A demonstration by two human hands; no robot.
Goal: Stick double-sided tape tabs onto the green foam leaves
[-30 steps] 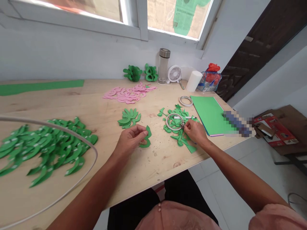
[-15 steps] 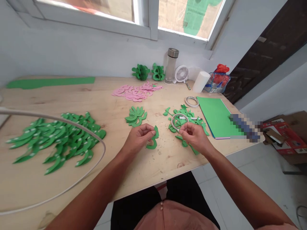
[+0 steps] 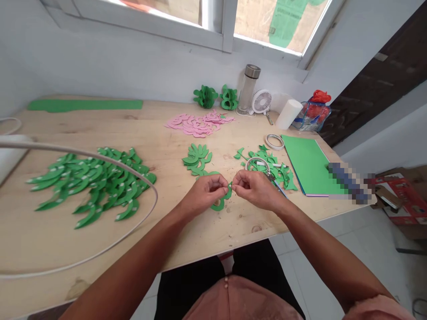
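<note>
My left hand [image 3: 208, 191] pinches a curled green paper piece [image 3: 218, 205] above the table. My right hand [image 3: 251, 186] is closed beside it, its fingertips at the upper end of the same piece; whatever lies between them is too small to make out. A small pile of green cutouts [image 3: 196, 156] lies just behind my left hand. Behind my right hand, a roll of tape [image 3: 257, 159] rests on green paper scraps [image 3: 285, 175], with scissors partly hidden by the hand.
Many green strips with white tabs [image 3: 100, 178] cover the left side, crossed by a pale cable [image 3: 155, 195]. Pink cutouts [image 3: 196, 123], a glass bottle [image 3: 247, 91], a fan [image 3: 261, 102] and another tape roll [image 3: 275, 142] stand or lie farther back. Green sheets [image 3: 313, 164] lie right.
My right hand has left the tape roll and moved left to meet my left hand at the green piece. The camera view has shifted slightly.
</note>
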